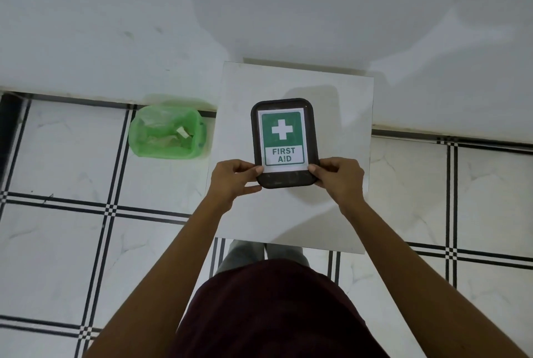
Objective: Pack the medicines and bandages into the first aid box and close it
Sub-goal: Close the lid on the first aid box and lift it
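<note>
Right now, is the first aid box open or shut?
Shut. The dark lid with the FIRST AID label covers the first aid box flat on the white table; both hands grip its near corners.

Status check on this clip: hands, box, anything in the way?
Left hand and right hand grip the near corners of the box. Lid on, label up, box on the table. No medicines or bandages left out. Nothing in the way.
</note>
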A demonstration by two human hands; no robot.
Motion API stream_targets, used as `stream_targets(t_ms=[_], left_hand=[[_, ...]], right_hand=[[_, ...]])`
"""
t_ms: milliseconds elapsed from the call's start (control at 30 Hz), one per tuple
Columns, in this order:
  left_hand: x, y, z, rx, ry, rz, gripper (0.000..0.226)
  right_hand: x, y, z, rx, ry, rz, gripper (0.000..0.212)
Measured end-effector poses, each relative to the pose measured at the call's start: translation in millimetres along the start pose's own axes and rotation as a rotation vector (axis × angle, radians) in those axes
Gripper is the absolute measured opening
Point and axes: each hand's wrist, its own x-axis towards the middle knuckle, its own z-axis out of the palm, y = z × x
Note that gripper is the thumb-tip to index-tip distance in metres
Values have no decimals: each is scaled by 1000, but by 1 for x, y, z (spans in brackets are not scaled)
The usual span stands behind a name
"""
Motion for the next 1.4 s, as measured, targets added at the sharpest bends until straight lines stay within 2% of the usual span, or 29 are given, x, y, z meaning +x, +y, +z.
stream_targets(t_ms=[133, 300, 500, 633, 700, 800, 900, 1000, 1100, 1267, 1400], left_hand=[[2, 2, 2, 30, 5, -3, 22], [4, 3, 6, 109, 55, 35, 16], [7, 4, 11, 170, 109, 43, 15], [10, 7, 4, 149, 54, -14, 24], [12, 10, 1, 168, 48, 25, 28], [16, 16, 5, 60, 114, 86, 34], [25, 27, 13, -68, 173, 60, 29], [33, 37, 16, -116, 165, 41, 26], [39, 42, 16, -87, 165, 32, 22], [46, 46, 17, -47, 216, 17, 10], [47, 50, 15, -48, 205, -13, 11]], right_hand=[[3, 2, 2, 13, -8, 45, 20], [7, 6, 6, -74, 18, 18, 18], [14, 4, 5, -88, -52, 0, 18], [23, -3, -3, -88, -123, 101, 17], [27, -11, -9, -90, -156, 163, 20], [29, -17, -12, -109, -141, 143, 20], [33, -27, -11, 2, -67, 111, 22], [46, -42, -8, 109, -32, 96, 16], [56, -44, -5, 76, -14, 82, 12], [62, -44, 5, -78, -5, 64, 19], [63, -51, 8, -209, -3, 45, 24]])
